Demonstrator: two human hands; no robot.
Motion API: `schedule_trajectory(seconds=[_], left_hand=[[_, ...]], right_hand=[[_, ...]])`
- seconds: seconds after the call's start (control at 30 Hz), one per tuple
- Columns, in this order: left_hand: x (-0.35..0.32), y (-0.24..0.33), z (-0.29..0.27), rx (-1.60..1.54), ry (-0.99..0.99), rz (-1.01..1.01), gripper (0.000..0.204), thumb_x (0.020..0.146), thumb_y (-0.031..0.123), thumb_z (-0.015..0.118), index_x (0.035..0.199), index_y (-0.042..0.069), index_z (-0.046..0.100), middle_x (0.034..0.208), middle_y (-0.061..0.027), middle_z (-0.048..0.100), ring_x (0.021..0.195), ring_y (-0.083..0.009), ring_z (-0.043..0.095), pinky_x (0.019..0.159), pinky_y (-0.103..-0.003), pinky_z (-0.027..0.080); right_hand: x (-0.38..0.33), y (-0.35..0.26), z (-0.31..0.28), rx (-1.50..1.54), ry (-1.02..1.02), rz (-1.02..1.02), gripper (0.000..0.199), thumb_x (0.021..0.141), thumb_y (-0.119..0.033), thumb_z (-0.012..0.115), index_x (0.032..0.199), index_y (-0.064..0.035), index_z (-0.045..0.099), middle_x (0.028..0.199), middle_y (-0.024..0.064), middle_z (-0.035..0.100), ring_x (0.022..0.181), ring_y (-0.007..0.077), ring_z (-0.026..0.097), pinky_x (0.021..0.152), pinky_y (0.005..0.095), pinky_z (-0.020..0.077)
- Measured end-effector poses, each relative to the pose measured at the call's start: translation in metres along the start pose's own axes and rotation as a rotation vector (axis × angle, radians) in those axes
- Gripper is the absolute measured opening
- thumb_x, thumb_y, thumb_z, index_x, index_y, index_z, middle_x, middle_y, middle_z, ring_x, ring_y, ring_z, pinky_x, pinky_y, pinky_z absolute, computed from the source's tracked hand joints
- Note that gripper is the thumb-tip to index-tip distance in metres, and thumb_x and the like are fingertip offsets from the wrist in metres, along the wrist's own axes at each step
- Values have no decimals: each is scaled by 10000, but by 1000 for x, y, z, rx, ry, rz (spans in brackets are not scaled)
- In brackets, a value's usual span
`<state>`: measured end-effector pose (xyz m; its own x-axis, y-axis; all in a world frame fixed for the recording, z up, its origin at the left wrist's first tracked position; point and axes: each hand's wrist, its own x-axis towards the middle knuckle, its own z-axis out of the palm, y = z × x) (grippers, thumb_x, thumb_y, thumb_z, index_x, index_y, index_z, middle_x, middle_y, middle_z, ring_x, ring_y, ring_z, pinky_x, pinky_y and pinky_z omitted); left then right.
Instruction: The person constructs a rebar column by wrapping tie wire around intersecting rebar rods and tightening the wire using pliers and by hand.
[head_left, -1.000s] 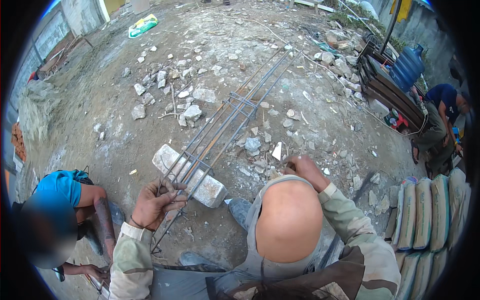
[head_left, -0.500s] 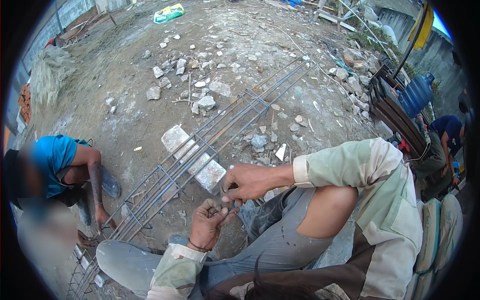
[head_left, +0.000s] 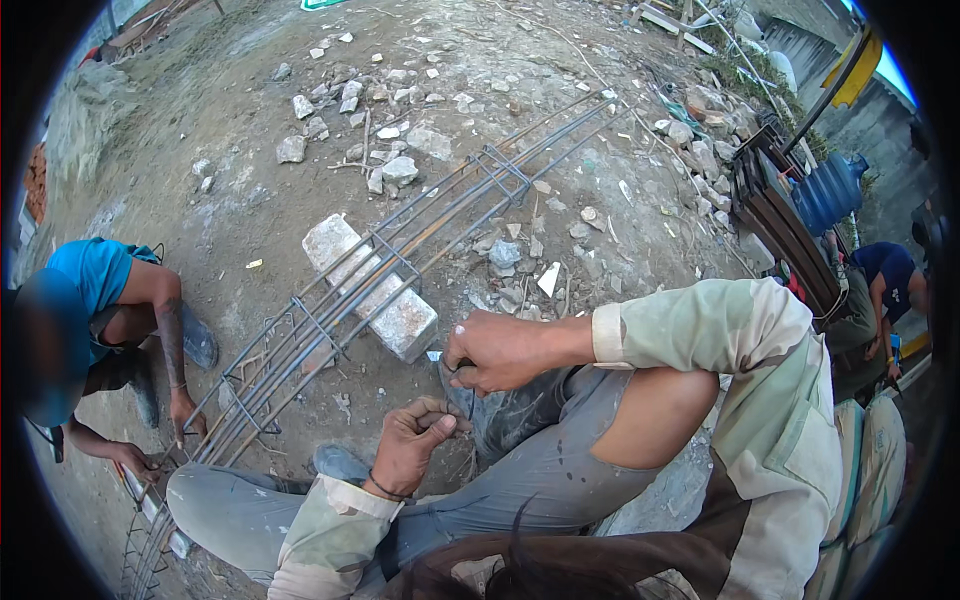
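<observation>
Wire [head_left: 472, 405], thin and dark, at the centre of the frame, between 2 bare hands. Right hand [head_left: 500, 350], higher in the frame, curled with thumb and fingers pinching the wire, back of the hand toward the camera. Left hand [head_left: 405, 450], just below and to the left, fingers bent in toward the thumb; cannot tell if grasping the wire's lower end or merely beside it. Camouflage sleeves [head_left: 745, 325] on both arms, above grey trousers [head_left: 500, 505] with 1 bare knee [head_left: 655, 420] showing right of centre.

Beyond the hands and apart from both, a long cage of steel bars [head_left: 330, 310], slanting from the lower left to the upper right, across a pale block [head_left: 402, 325]. At left, a crouching co-worker in a blue shirt [head_left: 90, 275], 1 hand [head_left: 185, 412] at the cage's near end, the other [head_left: 138, 460] lower in the frame. Broken stones [head_left: 400, 170] scattered over the bare ground at upper centre. Along the right edge, a blue water jug [head_left: 832, 195], a second co-worker [head_left: 885, 275] bent low and stacked sacks [head_left: 880, 450].
</observation>
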<state>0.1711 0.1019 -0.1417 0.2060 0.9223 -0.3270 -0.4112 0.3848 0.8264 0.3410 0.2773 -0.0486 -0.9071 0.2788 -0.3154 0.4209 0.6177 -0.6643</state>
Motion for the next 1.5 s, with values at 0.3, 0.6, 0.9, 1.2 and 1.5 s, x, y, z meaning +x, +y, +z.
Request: schedule_trajectory(seconds=[0.3,0.6,0.9,1.2,1.5], left_hand=[[1,-13,-7,-370,50,158,162,922,118,781,993,25,668,967,-96,751,965,-232,735,972,-441,560],[16,39,-47,-610,189,570,150,947,108,731,1086,95,677,1066,-78,758,1127,-252,704,1053,-470,552],[19,38,-34,-524,244,477,112,1028,99,624,1136,82,648,1209,-92,697,1256,-253,619,1166,-536,443],[4,42,-10,584,81,767,202,782,-55,804,949,58,785,1049,-115,777,1117,-262,694,1001,-432,540],[23,34,-51,-223,291,519,399,917,-45,654,1294,77,693,1371,-201,649,1305,-326,612,1102,-450,507]], right_hand=[[-6,-8,-10,309,60,209,220,971,-123,644,886,56,741,736,120,761,708,191,768,638,330,591],[-12,4,-18,1141,124,380,311,1043,-109,603,1179,167,646,1105,276,725,915,299,770,806,356,658],[-5,13,-21,1163,228,426,290,1029,-104,634,1116,171,645,1046,262,716,911,316,765,786,353,670],[9,22,-34,1132,543,413,237,1034,-131,635,1107,93,663,1011,218,738,898,285,766,795,368,661],[15,15,-38,859,557,169,176,1036,-80,606,1069,67,697,993,165,753,894,245,765,796,345,650]])
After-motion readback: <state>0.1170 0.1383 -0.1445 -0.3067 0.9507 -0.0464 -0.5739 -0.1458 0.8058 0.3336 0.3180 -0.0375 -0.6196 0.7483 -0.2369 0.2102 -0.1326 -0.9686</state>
